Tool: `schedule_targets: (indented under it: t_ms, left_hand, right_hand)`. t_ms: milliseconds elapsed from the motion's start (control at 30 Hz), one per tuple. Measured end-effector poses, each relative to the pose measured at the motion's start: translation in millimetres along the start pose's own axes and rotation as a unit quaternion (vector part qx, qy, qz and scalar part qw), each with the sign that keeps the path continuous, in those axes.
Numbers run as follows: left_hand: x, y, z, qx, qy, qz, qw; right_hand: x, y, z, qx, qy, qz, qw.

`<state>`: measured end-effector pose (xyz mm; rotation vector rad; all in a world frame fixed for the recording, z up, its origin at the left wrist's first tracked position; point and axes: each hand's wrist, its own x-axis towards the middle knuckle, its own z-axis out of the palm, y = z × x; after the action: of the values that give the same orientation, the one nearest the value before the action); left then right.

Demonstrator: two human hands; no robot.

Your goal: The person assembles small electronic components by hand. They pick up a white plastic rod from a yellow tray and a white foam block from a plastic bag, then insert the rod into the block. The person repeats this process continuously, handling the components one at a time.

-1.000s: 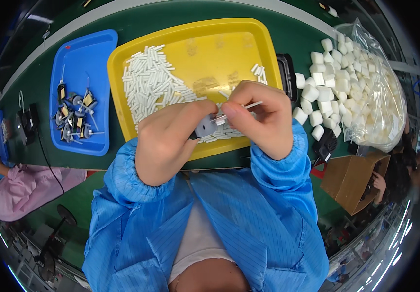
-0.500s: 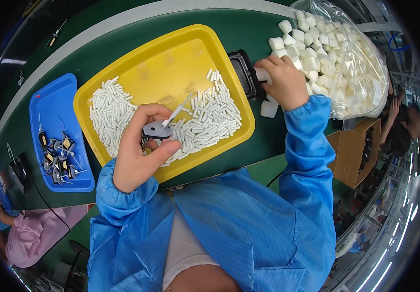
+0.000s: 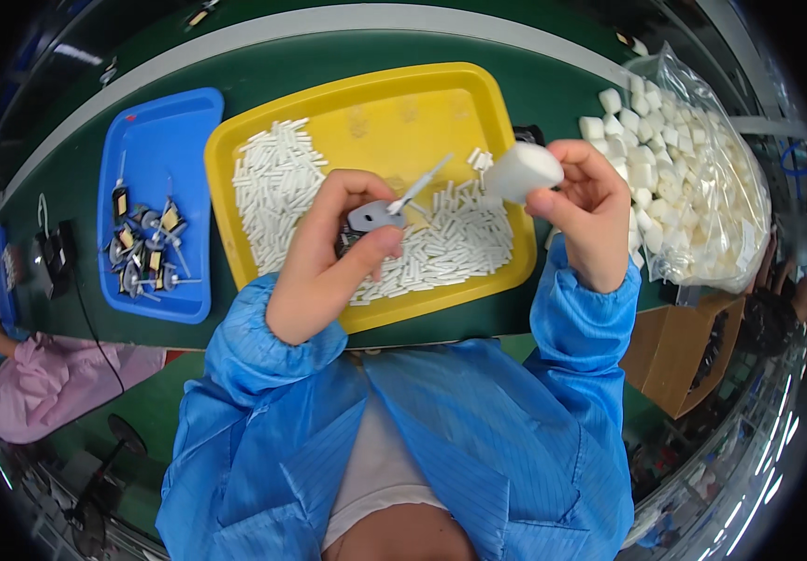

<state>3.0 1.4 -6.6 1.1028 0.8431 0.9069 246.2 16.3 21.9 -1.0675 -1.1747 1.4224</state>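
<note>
My left hand (image 3: 333, 251) grips a small grey part with a thin white rod (image 3: 394, 204) sticking out of it, held over the yellow tray (image 3: 394, 107). My right hand (image 3: 585, 210) pinches a white foam block (image 3: 523, 170) above the tray's right edge. The tray holds two heaps of small white tubes (image 3: 277, 182). A clear plastic bag of white foam blocks (image 3: 693, 168) lies to the right of my right hand.
A blue tray (image 3: 156, 126) with several small metal and wire parts (image 3: 146, 248) sits to the left on the green table. Another person in a pink sleeve (image 3: 43, 383) works at lower left. A cardboard box (image 3: 679, 351) stands at lower right.
My right hand went to the foam pile, picked a white foam block, and brought it back toward the left hand. The left hand kept holding the grey part with the rod.
</note>
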Motion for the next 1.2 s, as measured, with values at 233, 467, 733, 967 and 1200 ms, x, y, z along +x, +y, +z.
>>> schedule_targets:
  t_ms: [233, 467, 733, 967, 1200]
  left_hand:
    - [-18, 15, -4, -0.009, 0.051, 0.084, 0.995]
    - [-28, 13, -7, 0.062, 0.076, 0.119, 0.988]
    - [-25, 22, 0, 0.129, 0.060, 0.095, 0.985]
    - [-18, 24, 3, 0.153, 0.032, 0.179, 0.971]
    - [-16, 23, 3, 0.039, -0.009, 0.112, 0.993]
  right_hand:
    - [-1, 28, 59, 0.087, -0.008, -0.021, 0.996]
    - [-14, 46, 82, 0.002, 0.034, -0.175, 0.984]
    - [-16, 35, 88, 0.014, 0.012, -0.176, 0.984]
    - [-18, 37, 78, -0.047, -0.011, -0.217, 0.975]
    - [-3, 15, 74, -0.106, -0.081, -0.235, 0.963]
